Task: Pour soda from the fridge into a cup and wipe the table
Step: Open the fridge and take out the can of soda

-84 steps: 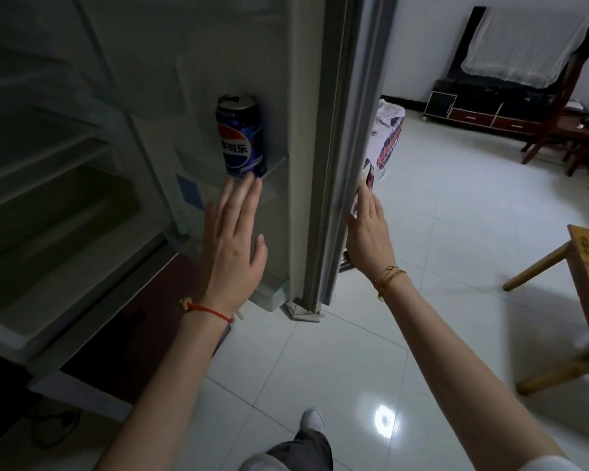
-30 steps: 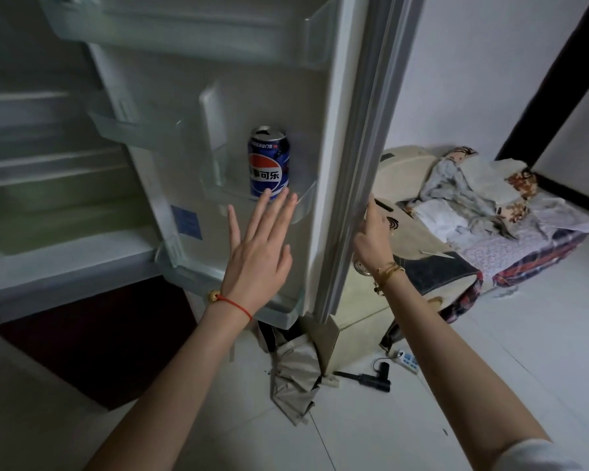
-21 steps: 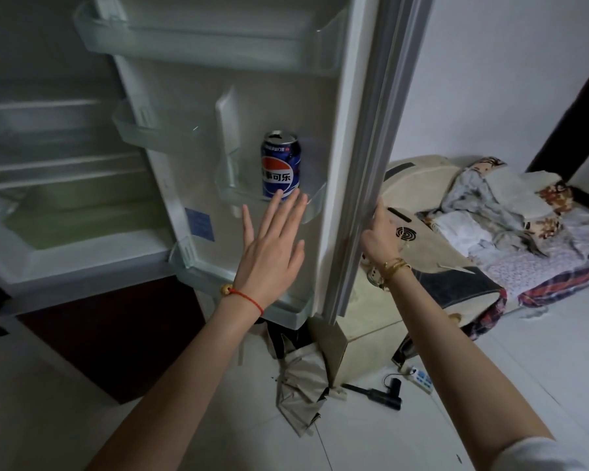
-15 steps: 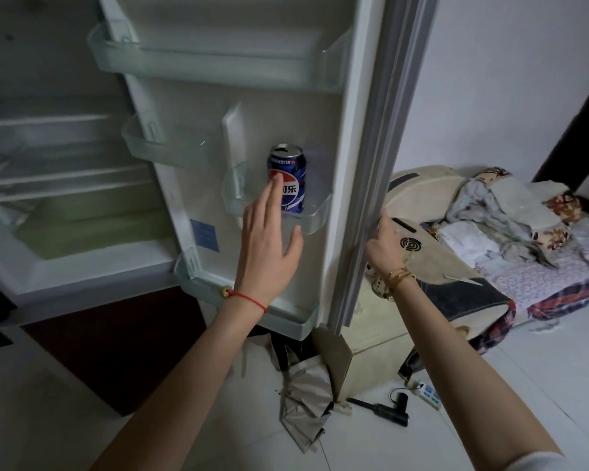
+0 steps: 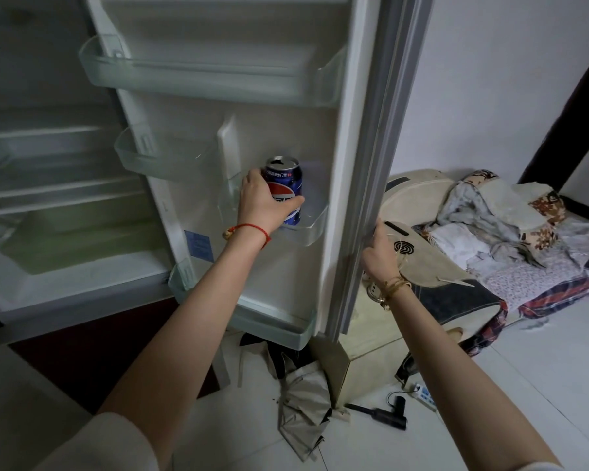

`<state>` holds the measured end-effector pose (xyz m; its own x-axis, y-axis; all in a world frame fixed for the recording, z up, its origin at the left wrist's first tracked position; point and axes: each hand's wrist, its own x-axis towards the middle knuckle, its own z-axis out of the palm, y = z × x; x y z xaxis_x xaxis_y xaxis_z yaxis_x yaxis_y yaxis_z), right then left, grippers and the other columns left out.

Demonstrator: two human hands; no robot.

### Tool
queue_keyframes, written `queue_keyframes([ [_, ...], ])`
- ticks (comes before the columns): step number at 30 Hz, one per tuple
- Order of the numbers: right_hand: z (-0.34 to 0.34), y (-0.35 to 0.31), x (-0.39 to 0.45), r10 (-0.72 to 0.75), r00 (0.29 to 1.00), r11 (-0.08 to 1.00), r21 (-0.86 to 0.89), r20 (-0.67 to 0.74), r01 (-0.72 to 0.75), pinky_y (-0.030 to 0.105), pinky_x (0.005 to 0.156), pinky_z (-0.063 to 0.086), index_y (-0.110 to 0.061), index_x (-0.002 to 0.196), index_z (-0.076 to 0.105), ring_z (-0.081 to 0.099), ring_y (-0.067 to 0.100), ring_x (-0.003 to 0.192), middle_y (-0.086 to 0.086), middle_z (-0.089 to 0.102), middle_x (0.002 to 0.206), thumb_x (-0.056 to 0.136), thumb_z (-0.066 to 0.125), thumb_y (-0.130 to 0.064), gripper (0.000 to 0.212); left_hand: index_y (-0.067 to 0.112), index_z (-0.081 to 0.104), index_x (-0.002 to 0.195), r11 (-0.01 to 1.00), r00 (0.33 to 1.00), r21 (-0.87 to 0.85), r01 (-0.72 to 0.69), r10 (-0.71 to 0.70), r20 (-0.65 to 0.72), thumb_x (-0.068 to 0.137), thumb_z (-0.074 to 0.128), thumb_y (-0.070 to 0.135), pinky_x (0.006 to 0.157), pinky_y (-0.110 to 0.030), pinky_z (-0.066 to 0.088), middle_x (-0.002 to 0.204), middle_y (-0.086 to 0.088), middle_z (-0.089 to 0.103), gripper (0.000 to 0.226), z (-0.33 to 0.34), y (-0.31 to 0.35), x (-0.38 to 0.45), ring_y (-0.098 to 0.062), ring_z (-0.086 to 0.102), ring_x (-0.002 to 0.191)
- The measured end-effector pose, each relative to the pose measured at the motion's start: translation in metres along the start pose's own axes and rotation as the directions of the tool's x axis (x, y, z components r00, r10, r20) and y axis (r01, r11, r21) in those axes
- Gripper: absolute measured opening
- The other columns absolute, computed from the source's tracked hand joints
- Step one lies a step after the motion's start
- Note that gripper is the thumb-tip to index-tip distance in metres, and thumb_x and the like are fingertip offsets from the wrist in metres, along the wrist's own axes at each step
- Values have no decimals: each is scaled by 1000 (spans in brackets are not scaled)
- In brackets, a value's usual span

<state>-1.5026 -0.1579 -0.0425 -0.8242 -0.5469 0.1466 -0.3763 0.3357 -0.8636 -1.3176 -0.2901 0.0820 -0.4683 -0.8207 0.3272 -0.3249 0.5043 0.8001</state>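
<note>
The left hand (image 5: pixel 259 202) sits at the centre of the frame, curled round the can (image 5: pixel 284 188): its thumb crosses the can's front under the logo, and the other fingers go behind the can and cannot be seen. The hand covers the can's left side and part of its label; the top shows, with the tab opening already punched. The can stands upright in a small clear bin (image 5: pixel 308 226) on the inside of the fridge door (image 5: pixel 286 130), and the bin's front wall blurs its base. A red string bracelet (image 5: pixel 252 229) circles the left wrist.

Right of centre, the right hand (image 5: pixel 376 253) holds the door's outer edge. Its fingertips wrap round the edge and pass out of sight behind it, so only the back of the hand and the thumb show. Gold bangles (image 5: pixel 393 288) sit on that wrist.

A longer bin (image 5: pixel 201 76) spans the door higher up; the top of the door is cut off by the frame. The fridge's inside, at the left of the frame, is dim, and its shelves (image 5: pixel 48 195) are hard to make out.

At the right of the frame a heap of cloth (image 5: pixel 490 232) lies on a low mattress whose far end runs out of view. On the floor at the lower middle lie crumpled paper (image 5: pixel 303 402), a dark tool (image 5: pixel 388 416) and a power strip (image 5: pixel 424 397), too small to read clearly
</note>
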Motion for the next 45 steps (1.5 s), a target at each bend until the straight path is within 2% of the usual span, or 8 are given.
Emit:
queue_keyframes([
  [6, 1, 0, -4, 1, 1000, 1000, 2, 1, -1, 51, 106, 44, -22, 151, 21, 50, 32, 128, 11, 51, 140, 70, 43, 0, 87, 2, 48, 121, 999, 999, -9, 39, -39, -4, 73, 84, 30, 81, -25, 39, 128, -14, 58, 67, 2, -1, 3, -29, 57, 116],
  [15, -3, -7, -14, -74, 996, 996, -41, -40, 73, 49, 102, 47, -23, 148, 28, 57, 30, 118, 7, 59, 132, 77, 46, 9, 81, 12, 55, 116, 982, 986, -182, -43, 12, -169, 64, 89, 32, 79, -23, 47, 112, -1, 68, 65, -9, -2, -9, -16, 64, 99],
  [24, -5, -15, -24, 1, 1000, 1000, 15, 1, -1, 50, 101, 48, -15, 145, 34, 57, 31, 117, 11, 58, 130, 83, 47, 7, 67, 23, 59, 115, 935, 968, -326, -140, 59, -244, 60, 89, 35, 85, -26, 56, 102, 13, 69, 63, -40, 12, -42, 1, 66, 91],
  [30, -8, -18, -44, -25, 999, 996, -83, -34, 22, 31, 77, 38, -7, 137, 41, 56, 27, 98, 16, 59, 114, 92, 37, 3, 46, 22, 62, 117, 919, 971, -359, -162, 85, -222, 61, 90, 34, 84, -25, 57, 104, 12, 70, 63, -63, 14, -80, 0, 67, 94],
  [33, -6, -20, -56, -6, 999, 992, -127, -32, 2, 36, 82, 41, -12, 135, 42, 56, 25, 96, 10, 59, 107, 97, 36, -7, 39, 23, 63, 116, 918, 977, -370, -143, 72, -200, 59, 89, 38, 87, -33, 58, 105, 11, 71, 65, -72, 9, -100, -5, 68, 96],
  [36, -3, -21, -69, -30, 999, 988, -152, -35, 24, 53, 91, 49, -19, 131, 43, 61, 29, 99, 8, 63, 109, 97, 35, -18, 35, 24, 63, 116, 916, 980, -382, -124, 53, -190, 57, 88, 42, 88, -36, 58, 106, 10, 72, 67, -81, 5, -119, -6, 68, 98],
  [38, -2, -21, -79, -60, 998, 985, -162, -25, 55, 53, 93, 48, -17, 129, 44, 60, 30, 103, 10, 63, 112, 98, 35, -19, 32, 24, 64, 116, 917, 981, -382, -116, 46, -187, 57, 88, 42, 89, -37, 58, 106, 10, 72, 66, -87, 2, -132, -7, 69, 98],
  [45, 6, -24, -132, -261, 958, 953, -191, -123, 235, 46, 69, 51, -12, 93, 51, 60, 30, 79, 10, 61, 81, 100, 36, -34, 28, 35, 65, 105, 899, 986, -429, -86, 15, -166, 55, 89, 38, 92, -39, 56, 105, 9, 73, 55, -106, -6, -175, -9, 69, 100],
])
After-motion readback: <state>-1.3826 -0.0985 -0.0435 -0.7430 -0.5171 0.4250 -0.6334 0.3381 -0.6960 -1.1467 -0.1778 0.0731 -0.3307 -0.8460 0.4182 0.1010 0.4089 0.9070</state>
